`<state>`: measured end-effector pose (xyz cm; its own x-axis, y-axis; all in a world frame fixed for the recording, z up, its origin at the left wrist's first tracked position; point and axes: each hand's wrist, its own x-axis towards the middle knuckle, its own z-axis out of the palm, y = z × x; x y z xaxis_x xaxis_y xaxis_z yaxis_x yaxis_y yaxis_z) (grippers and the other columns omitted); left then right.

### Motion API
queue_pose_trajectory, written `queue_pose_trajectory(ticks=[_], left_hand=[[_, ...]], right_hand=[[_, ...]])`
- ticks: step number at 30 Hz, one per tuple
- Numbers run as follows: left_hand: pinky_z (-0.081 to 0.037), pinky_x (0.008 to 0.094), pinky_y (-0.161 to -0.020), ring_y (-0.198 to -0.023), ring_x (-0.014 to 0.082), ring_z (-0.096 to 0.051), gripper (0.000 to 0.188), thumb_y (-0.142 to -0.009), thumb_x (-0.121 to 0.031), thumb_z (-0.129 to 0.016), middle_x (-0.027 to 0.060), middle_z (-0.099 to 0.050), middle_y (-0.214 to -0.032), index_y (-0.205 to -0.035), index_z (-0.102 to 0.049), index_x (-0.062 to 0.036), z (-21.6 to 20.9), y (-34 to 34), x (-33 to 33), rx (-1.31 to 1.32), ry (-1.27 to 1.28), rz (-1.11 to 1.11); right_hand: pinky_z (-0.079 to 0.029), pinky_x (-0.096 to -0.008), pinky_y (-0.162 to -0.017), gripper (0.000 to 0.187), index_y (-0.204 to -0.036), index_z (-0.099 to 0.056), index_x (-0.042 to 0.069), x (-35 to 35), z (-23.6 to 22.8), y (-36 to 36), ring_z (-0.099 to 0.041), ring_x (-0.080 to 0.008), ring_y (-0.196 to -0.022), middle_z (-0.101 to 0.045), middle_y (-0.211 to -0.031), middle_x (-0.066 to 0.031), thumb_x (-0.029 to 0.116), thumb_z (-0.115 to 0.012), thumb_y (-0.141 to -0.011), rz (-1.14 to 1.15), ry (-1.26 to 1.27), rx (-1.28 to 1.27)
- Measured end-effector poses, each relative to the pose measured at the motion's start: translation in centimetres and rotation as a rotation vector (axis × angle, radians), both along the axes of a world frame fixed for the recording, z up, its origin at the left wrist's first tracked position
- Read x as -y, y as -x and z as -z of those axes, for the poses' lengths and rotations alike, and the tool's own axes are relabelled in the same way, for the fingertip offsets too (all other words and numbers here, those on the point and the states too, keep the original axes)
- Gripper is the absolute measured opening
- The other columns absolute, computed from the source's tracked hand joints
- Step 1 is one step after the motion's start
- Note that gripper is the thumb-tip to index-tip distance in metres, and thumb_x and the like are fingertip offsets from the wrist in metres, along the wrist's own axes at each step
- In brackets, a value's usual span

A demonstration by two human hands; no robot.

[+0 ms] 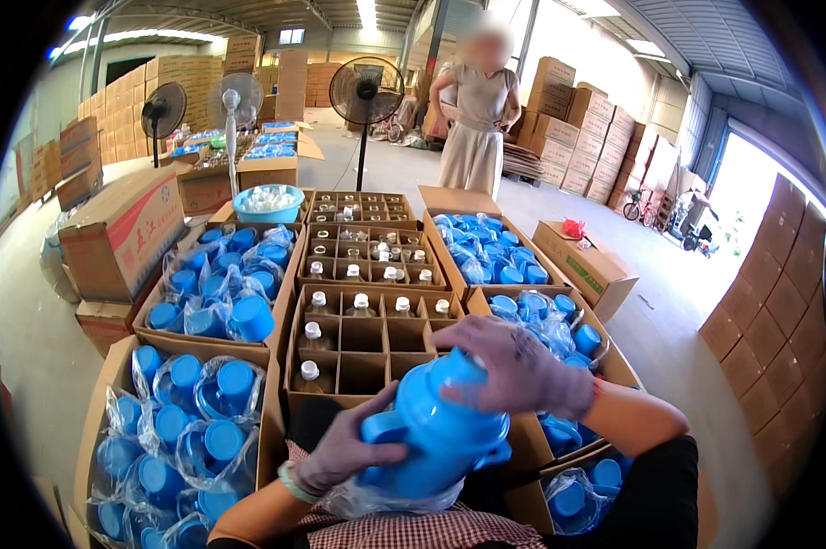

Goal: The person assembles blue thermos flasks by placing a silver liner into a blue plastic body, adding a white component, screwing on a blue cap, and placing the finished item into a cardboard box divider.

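In front of my body is a blue plastic thermos jug (431, 430), tilted a little, with a clear plastic bag (390, 499) bunched round its base. My left hand (344, 450), in a thin greyish glove, grips the jug's side by its handle (383, 426). The gloved right hand (523, 366) is closed round the blue cup lid (460, 371) at the top; its fingers are slightly blurred. Just beyond the jug stands a divided carton (340, 400) holding several glass liners with white caps (310, 370) in some compartments.
Cartons of bagged blue jugs flank me on the left (170, 425) and right (532, 320). Farther off are more divided cartons (376, 233), a blue basin (268, 203) of white caps and standing fans (366, 87). A person (477, 110) stands beyond the boxes. Stacked cartons (774, 320) rise at right.
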<state>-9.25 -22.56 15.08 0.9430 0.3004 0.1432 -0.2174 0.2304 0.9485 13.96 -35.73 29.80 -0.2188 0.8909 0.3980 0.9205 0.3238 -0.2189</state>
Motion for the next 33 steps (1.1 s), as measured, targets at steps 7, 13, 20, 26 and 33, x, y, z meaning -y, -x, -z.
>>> queue_pose_trajectory(ticks=[7,13,20,26,33], left_hand=[[-0.047,0.0348,-0.11,-0.124,0.0171,-0.061,0.111,-0.065,-0.037,-0.099,0.0096,-0.064,-0.139,-0.154,-0.045,-0.0004,2.4,1.0,-1.2,0.006,0.034,-0.053],[-0.049,0.0366,-0.107,-0.123,0.0189,-0.059,0.102,-0.068,-0.039,-0.098,0.0081,-0.063,-0.134,-0.15,-0.049,-0.002,1.6,-1.5,-1.2,0.005,-0.119,-0.112],[-0.055,0.0427,-0.093,-0.12,0.0254,-0.063,0.107,-0.074,-0.072,-0.08,0.0142,-0.063,-0.127,-0.148,-0.047,-0.0026,9.0,1.3,-10.5,-0.153,-0.803,0.075],[-0.056,0.0449,-0.084,-0.089,0.0349,-0.073,0.038,-0.08,-0.016,-0.074,0.0133,-0.076,-0.093,-0.118,-0.072,-0.0127,-4.0,0.8,-5.1,-0.517,-1.389,-0.018],[-0.055,0.0245,-0.071,-0.075,0.0092,-0.064,0.05,-0.083,0.002,-0.078,0.006,-0.068,-0.088,-0.131,-0.067,-0.004,-15.5,4.0,2.6,0.161,-1.013,-0.662]], right_hand=[[-0.049,-0.0428,-0.1,0.044,-0.122,-0.066,0.005,1.3,0.5,3.1,-0.065,-0.0305,-0.109,-0.066,-0.119,-0.0117,0.034,-0.075,-0.089,-0.143,0.109,-0.138],[-0.052,-0.0396,-0.093,0.037,-0.113,-0.068,0.001,-0.5,2.8,-2.5,-0.067,-0.0286,-0.103,-0.068,-0.111,-0.0135,0.023,-0.075,-0.084,-0.171,0.015,-0.238],[-0.051,-0.0389,-0.098,0.038,-0.11,-0.071,0.002,0.0,2.8,-3.3,-0.069,-0.0293,-0.104,-0.071,-0.11,-0.0134,0.02,-0.076,-0.077,0.011,-0.039,-0.244],[-0.052,-0.0402,-0.096,0.042,-0.114,-0.069,0.002,1.2,1.8,-0.3,-0.068,-0.0311,-0.104,-0.069,-0.111,-0.0133,0.028,-0.078,-0.082,-0.08,0.013,-0.276],[-0.056,-0.039,-0.092,0.042,-0.117,-0.072,0.01,3.8,-0.7,3.4,-0.07,-0.03,-0.106,-0.07,-0.115,-0.012,0.021,-0.083,-0.078,-0.132,-0.122,-0.128]])
